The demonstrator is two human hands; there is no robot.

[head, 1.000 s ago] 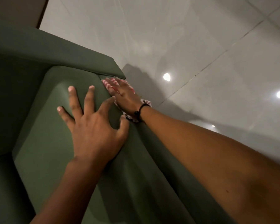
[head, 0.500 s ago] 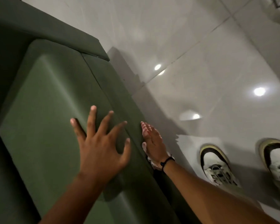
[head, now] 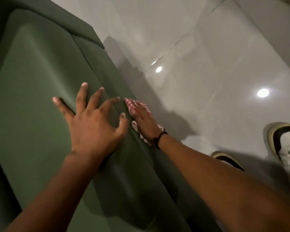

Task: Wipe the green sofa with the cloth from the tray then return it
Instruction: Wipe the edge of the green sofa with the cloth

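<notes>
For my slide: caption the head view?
Left hand braces the sofa; right hand presses the cloth.

The green sofa (head: 40, 97) at the left wears matt, finely woven fabric. The cloth (head: 132, 108) looks soft, striped red and white. The floor tiles (head: 208, 56) (upper right) gleam glossy, mirroring lamps.

The seat cushion (head: 32, 114) of the sofa (head: 84, 30) lies bare to the left of and beyond the left hand (head: 92, 124), which is spread flat on it. The right hand (head: 144, 121) presses the cloth (head: 130, 106) against the sofa's front face, leaving no gap there. Right of it the floor (head: 208, 56) is open, save two shoes (head: 286, 148) near the edge.
</notes>
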